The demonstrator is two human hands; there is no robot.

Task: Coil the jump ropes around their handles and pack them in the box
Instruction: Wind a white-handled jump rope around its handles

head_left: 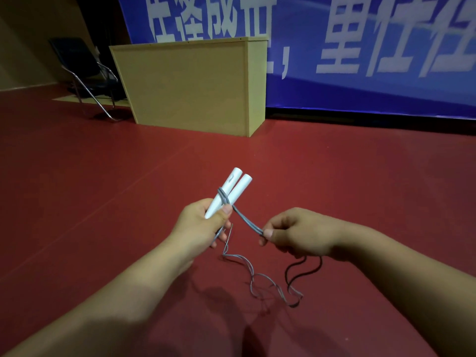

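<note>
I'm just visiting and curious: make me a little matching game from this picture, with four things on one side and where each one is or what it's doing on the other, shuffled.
Things:
1. white handles
2. grey rope
3. black cord
4. chair

States:
A. lies on the red floor under the right hand
B. stands at the far left, beside the wooden box
C. gripped side by side in the left hand
D. wound round the handles, then pinched in the right hand

Pairs: 1-C, 2-D, 3-A, 4-B

Pointers: left hand, right hand, wooden box, floor.
</note>
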